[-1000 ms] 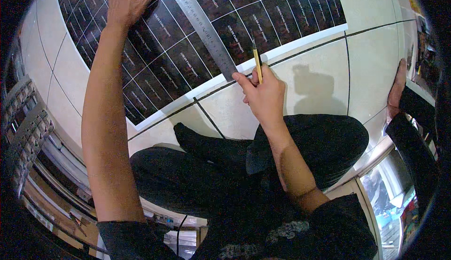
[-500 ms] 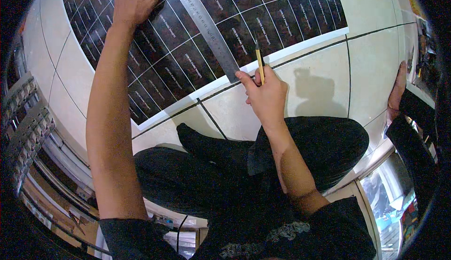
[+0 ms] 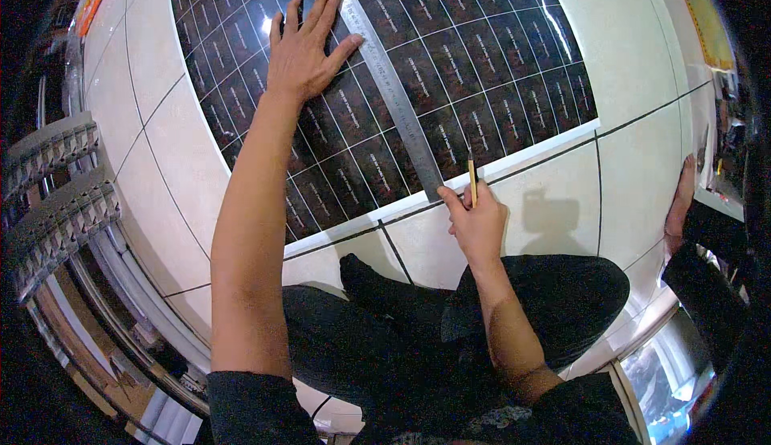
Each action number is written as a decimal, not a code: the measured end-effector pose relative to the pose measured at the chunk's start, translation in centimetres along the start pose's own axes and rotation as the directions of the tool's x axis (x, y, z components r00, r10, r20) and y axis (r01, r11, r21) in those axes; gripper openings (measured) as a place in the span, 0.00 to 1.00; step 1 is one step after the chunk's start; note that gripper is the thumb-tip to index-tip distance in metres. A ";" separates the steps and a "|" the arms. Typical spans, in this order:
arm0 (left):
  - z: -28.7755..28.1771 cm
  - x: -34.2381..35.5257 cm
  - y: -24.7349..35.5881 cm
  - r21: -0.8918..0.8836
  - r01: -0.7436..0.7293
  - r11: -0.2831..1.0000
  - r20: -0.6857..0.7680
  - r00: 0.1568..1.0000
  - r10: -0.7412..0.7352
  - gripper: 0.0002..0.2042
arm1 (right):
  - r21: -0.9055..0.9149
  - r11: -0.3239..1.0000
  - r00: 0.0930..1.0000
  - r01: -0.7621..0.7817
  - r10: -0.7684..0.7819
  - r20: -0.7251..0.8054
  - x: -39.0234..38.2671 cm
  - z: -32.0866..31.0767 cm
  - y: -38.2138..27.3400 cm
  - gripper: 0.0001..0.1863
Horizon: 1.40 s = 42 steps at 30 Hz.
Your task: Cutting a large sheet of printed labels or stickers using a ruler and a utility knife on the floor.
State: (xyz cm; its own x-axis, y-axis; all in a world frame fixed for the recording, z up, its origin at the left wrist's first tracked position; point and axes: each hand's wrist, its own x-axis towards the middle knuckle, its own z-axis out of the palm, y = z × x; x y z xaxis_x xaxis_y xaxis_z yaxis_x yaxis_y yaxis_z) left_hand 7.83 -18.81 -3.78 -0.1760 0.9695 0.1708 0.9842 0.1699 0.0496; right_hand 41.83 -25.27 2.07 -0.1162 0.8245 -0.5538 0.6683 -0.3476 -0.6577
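Observation:
A long steel ruler (image 3: 393,91) lies aslant across a large dark printed sheet (image 3: 514,83), which white lines divide into rectangles. Flat on the sheet, fingers spread, my left hand (image 3: 305,53) rests beside the ruler's left edge with its thumb at that edge. My right hand (image 3: 479,218) is closed at the near end of the ruler, thumb and fingers on it. The same hand grips a slim yellow-handled tool (image 3: 473,184) that looks like a craft knife, its thin dark tip pointing away from me over the sheet.
Pale floor tiles (image 3: 642,108) surround the sheet. My crossed legs (image 3: 538,300) are just in front of its near edge. Racks with long rolls and boards (image 3: 72,204) stand at left; an orange tool (image 3: 90,13) lies far left. Another person's foot (image 3: 681,204) shows at right.
The view has shifted, so the sheet, ruler and both hands appear lower and more of the far sheet shows. Both hands keep about the same places on the sheet and ruler.

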 end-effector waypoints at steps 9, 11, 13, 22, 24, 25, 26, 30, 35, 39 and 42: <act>-0.1 0.0 0.0 0.008 0.004 1.000 -0.007 1.000 -0.004 0.37 | -0.020 1.000 1.000 -0.004 0.004 0.001 -0.1 -0.1 -0.5 0.24; -0.2 0.1 0.1 0.025 0.003 1.000 0.005 1.000 -0.003 0.38 | -0.014 1.000 1.000 0.006 -0.006 -0.009 -0.2 -0.1 -0.6 0.24; -0.4 0.1 0.2 0.018 0.000 1.000 -0.008 1.000 0.000 0.38 | -0.021 1.000 1.000 0.000 0.000 -0.008 -0.2 -0.2 -0.6 0.24; -0.8 0.3 0.3 -0.036 0.016 0.999 0.014 1.000 -0.015 0.42 | -0.009 1.000 1.000 0.013 -0.013 0.000 -0.1 -0.2 -0.4 0.23; -1.2 0.4 0.3 -0.043 0.028 0.999 0.097 0.995 -0.024 0.51 | -0.008 1.000 1.000 0.019 -0.019 0.004 -0.2 -0.3 -0.3 0.23; -1.4 0.4 0.3 -0.049 0.015 0.999 0.080 0.997 -0.011 0.51 | -0.011 1.000 1.000 0.023 -0.023 0.005 -0.2 -0.3 -0.3 0.24; -1.7 0.3 0.4 -0.050 0.016 0.999 0.137 0.991 -0.009 0.56 | -0.010 1.000 1.000 0.011 -0.011 0.003 -0.3 -0.4 -0.2 0.24; -3.0 0.9 1.2 -0.017 0.042 0.999 0.291 0.956 -0.035 0.68 | -0.019 0.999 0.999 0.040 -0.040 0.014 0.0 -0.3 0.0 0.24; -4.9 2.4 2.7 0.055 0.043 0.998 0.369 0.927 -0.060 0.63 | 0.014 0.998 0.998 0.056 -0.056 0.015 0.0 -0.4 0.4 0.24; -5.6 2.3 5.1 -0.007 -0.065 0.998 0.467 0.882 0.061 0.50 | 0.001 0.997 0.996 0.083 -0.083 0.026 0.0 -0.5 0.5 0.24; -6.3 1.1 6.5 -0.037 -0.056 0.998 0.458 0.886 0.067 0.50 | -0.010 0.995 0.995 0.100 -0.100 0.023 0.0 -0.5 0.5 0.24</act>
State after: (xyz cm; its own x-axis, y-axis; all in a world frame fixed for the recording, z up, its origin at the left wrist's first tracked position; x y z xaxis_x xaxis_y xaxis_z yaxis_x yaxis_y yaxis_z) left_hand 13.89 -17.74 2.96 -0.0817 0.9517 -0.2960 0.9911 0.1087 0.0762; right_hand 42.52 -25.25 2.01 -0.1995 0.8446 -0.4968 0.6603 -0.2587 -0.7050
